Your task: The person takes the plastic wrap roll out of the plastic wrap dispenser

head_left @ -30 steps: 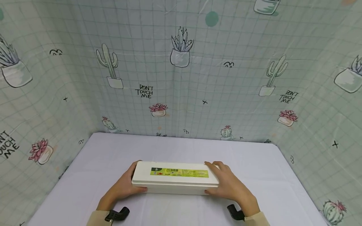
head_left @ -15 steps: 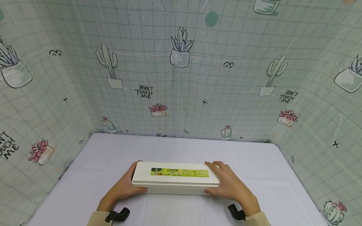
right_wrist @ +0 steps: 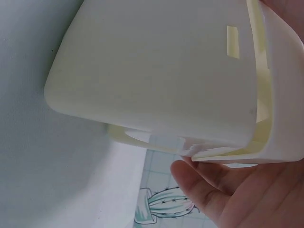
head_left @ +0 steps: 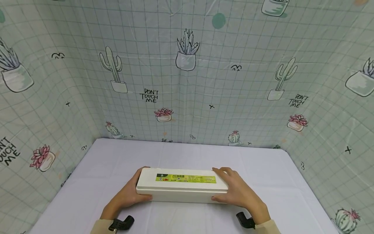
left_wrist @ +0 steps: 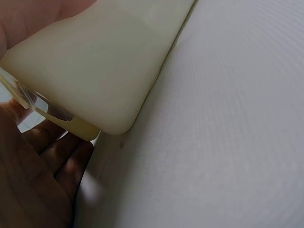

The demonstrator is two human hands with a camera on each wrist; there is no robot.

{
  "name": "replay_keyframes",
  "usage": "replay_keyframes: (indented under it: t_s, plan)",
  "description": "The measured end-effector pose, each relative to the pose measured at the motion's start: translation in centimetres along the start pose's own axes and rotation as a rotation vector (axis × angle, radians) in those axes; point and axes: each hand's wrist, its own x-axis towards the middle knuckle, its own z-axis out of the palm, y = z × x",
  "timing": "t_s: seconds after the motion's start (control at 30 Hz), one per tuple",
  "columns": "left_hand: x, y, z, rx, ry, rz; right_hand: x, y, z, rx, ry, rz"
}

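Note:
A long white plastic cling film box [head_left: 181, 195] lies across the table in front of me, a green and yellow label [head_left: 187, 178] on its lid. My left hand [head_left: 130, 192] grips its left end, thumb on the near face and fingers around behind. At the other end my right hand [head_left: 239, 191] holds it likewise, fingertips over the far top edge. The right wrist view shows a gap between the body [right_wrist: 152, 66] and the lid [right_wrist: 287, 95] at that end. Clear film shows at the openings by the left fingers [left_wrist: 59, 151].
A white cloth covers the table [head_left: 187, 154]. Grid-patterned fabric [head_left: 187, 87] with potted cacti drawings hangs at the back and both sides. Black bands with camera mounts [head_left: 122, 223] sit on both wrists, below beige sleeves [head_left: 100, 227].
The right end of the box has shifted very slightly to the right and nearer. Both hands keep their hold.

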Motion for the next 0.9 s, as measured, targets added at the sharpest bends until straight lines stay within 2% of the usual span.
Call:
replay_keyframes:
  t_s: [0.4,0.67,0.9]
  plan:
    - [-0.03,0.05,0.12,0.001,0.007,-0.001,0.06,0.47,0.23,0.009,0.031,-0.046]
    - [-0.1,-0.11,0.16,0.014,0.017,0.035,0.2,0.51,0.45,0.022,0.056,-0.055]
    - [-0.29,0.08,0.17,0.03,0.006,0.014,0.21,0.49,0.26,0.018,0.115,-0.059]
